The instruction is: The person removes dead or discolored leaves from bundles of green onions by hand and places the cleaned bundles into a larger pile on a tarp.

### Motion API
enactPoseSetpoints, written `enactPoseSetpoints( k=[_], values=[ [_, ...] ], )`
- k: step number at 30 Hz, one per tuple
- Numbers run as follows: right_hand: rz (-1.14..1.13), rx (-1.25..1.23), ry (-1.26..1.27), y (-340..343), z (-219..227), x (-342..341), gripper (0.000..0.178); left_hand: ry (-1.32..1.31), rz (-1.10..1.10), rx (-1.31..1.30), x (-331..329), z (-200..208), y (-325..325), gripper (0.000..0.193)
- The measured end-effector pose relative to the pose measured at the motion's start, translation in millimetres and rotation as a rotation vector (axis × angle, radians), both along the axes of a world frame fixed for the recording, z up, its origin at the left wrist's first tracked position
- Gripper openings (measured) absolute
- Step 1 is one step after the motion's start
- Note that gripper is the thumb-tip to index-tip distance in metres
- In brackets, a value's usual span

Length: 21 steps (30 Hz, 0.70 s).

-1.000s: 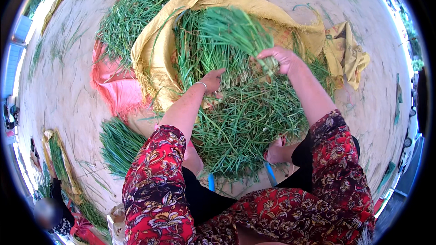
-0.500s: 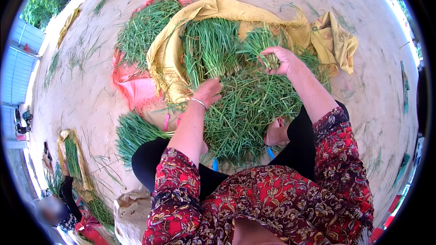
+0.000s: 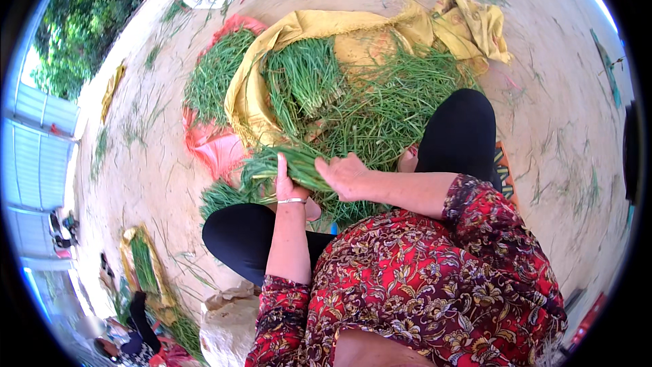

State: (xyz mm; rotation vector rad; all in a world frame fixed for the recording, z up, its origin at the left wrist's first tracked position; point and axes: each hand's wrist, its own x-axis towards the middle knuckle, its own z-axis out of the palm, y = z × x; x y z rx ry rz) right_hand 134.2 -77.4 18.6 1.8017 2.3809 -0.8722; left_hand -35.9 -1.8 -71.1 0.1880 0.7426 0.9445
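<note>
reading the clock from the middle of my view, i have the left hand point(image 3: 286, 180) just toward 9 o'clock and the right hand point(image 3: 346, 175) at the centre, with the bunch of green stalks point(image 3: 305, 166) running between them. the right fingers are curled in on the stem end, gripping it. the left hand cradles the leafy part with one digit pointing up (the rest are behind the greens, so from out here i cannot tell how tightly they close), and a silver bangle point(image 3: 292, 200) circles its wrist.

i see the yellow sack point(image 3: 299, 27) spread toward 12 o'clock, with a row of stalks point(image 3: 305, 71) laid on it side by side. the loose heap of stalks point(image 3: 380, 109) sprawls toward 1 o'clock, right up to the black-clad knee point(image 3: 456, 129) between 2 and 3. at 9 i get the pink sack point(image 3: 214, 149), which carries a green pile point(image 3: 217, 78) at 10. another bunch point(image 3: 221, 197) pokes out above the other knee point(image 3: 238, 238), toward 8, while a paper bag point(image 3: 231, 326) sits at 7 and a co-worker point(image 3: 139, 343) shows (partly, near the rim) between 7 and 8
</note>
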Motion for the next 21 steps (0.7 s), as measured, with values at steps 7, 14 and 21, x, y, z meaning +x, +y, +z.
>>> enactPoseSetpoints(
  k=[7,14,21],
  values=[
    [0.168,0.173,-0.053,-11.2,-16.8,1.5,0.072,-0.023,-0.053,-0.071,-2.1,-18.5,-9.7,0.048],
    [0.094,0.387,0.075,-2.8,-17.2,4.8,0.105,0.018,0.124,0.073,-20.0,-5.4,11.6,0.029],
    [-0.225,0.122,0.618,17.1,-16.5,0.4,0.097,0.062,0.198,0.427,-49.4,59.2,33.4,0.020]
  ],
)
